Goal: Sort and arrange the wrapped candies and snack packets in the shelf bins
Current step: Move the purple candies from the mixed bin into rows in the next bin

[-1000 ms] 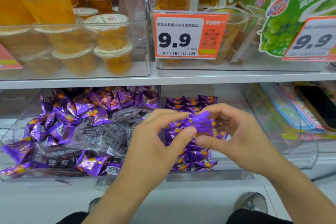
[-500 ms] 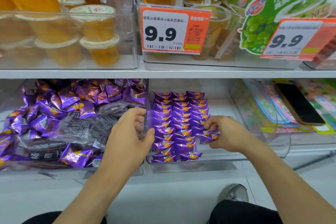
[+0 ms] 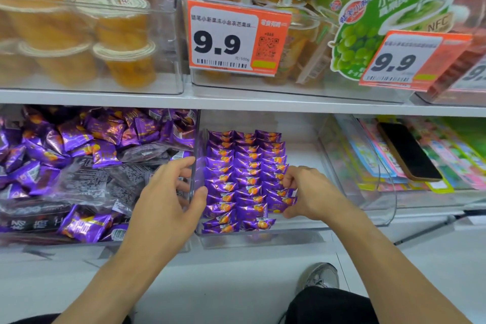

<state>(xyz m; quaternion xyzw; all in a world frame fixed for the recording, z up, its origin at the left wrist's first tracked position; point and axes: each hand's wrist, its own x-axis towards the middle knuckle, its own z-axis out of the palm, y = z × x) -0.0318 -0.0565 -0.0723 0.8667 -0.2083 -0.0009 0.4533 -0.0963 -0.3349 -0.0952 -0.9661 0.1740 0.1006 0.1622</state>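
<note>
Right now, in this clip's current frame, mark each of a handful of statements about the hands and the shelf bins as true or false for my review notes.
1. The neat rows of purple candies lie in the middle bin of the lower shelf. True.
2. The left hand grips the clear wall between the two bins. True.
3. The right hand rests on the phone. False: it pinches a purple candy at the right edge of the rows; the phone lies untouched in the bin to the right.
4. The left bin holds only tidy rows. False: its purple packets lie in a loose heap.
5. Both price tags read 9.9. True.
</note>
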